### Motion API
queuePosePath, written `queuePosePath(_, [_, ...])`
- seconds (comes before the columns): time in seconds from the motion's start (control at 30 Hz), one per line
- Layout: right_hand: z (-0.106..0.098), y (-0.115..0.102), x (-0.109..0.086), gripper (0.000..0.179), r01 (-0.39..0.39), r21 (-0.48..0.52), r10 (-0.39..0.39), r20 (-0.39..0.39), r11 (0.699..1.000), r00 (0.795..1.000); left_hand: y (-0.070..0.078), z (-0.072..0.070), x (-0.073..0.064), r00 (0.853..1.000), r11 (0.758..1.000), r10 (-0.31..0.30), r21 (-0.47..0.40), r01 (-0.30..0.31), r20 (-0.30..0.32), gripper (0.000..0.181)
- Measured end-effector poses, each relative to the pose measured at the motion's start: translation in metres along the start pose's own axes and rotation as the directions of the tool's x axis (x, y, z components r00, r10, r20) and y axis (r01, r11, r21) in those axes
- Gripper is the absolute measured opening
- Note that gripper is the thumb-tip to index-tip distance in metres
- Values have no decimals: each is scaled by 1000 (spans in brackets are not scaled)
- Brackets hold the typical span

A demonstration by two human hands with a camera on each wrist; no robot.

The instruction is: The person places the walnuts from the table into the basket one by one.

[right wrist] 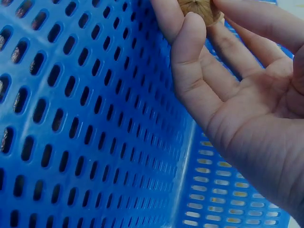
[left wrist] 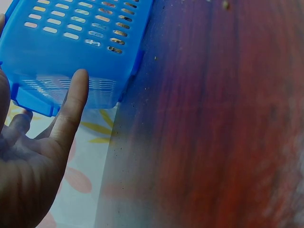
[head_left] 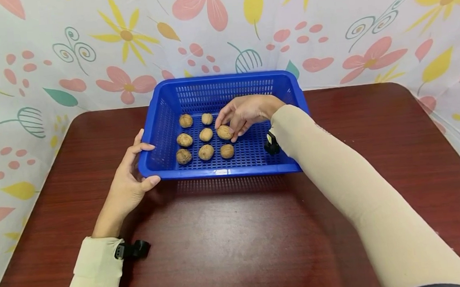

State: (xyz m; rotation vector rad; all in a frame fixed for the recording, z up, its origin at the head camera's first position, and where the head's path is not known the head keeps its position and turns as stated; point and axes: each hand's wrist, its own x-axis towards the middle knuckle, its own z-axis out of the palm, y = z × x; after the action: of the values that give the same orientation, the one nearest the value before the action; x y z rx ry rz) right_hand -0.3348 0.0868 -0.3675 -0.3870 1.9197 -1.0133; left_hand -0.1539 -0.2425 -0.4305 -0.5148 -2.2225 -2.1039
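Observation:
Inside a blue plastic basket [head_left: 252, 168], several walnuts [head_left: 206, 152] lie in rows on the slotted floor, towards the left and middle. My right hand [head_left: 249, 110] reaches in over the right side and pinches a walnut [head_left: 224, 132] between thumb and fingers. That walnut's end shows between the fingertips [right wrist: 189, 33] in the right wrist view. Just in front of it lies another walnut [head_left: 227, 151]. My left hand [head_left: 125, 183] grips the basket's left end, thumb on the front corner of the rim and fingers farther back along it.
The basket stands at the back of a dark red-brown wooden table [head_left: 229, 242]. Right behind the table hangs a white cloth [head_left: 229, 31] printed with flowers and leaves. Black wrist cameras sit on both sleeves, the left one [head_left: 133, 250] over the table.

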Motion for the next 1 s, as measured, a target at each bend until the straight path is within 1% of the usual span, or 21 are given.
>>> queuePosePath(0.17, [1, 1, 1, 39, -4, -56, 5, 3, 998, 1000, 0, 1, 0, 1000, 1000, -1, 0, 1, 2, 54])
queuePosePath(0.3, [2, 1, 2, 39, -13, -77, 12, -16, 997, 1000, 0, 2, 0, 1000, 1000, 2, 3, -2, -1, 54])
queuePosePath(0.47, [2, -1, 1, 40, -21, -91, 18, -36, 996, 999, 2, 2, 0, 1000, 1000, 6, -7, -6, -4, 53])
queuePosePath(0.6, [0, -5, -1, 42, -34, -80, 31, -41, 996, 999, 3, 2, 0, 1000, 1000, 7, -11, -7, -7, 53])
queuePosePath(0.77, [-5, -10, -10, 42, -22, -32, 20, -83, 999, 996, 3, 2, -1, 1000, 1000, 9, -11, -10, -11, 53])
queuePosePath(0.87, [-7, -14, -18, 41, 3, 0, -3, -126, 1000, 992, 2, 1, -1, 1000, 1000, 9, -17, -9, -7, 52])
queuePosePath(1.0, [-13, -17, -33, 43, 42, 5, -41, -185, 999, 982, 1, 1, 0, 1000, 1000, 5, -11, -5, 2, 53])
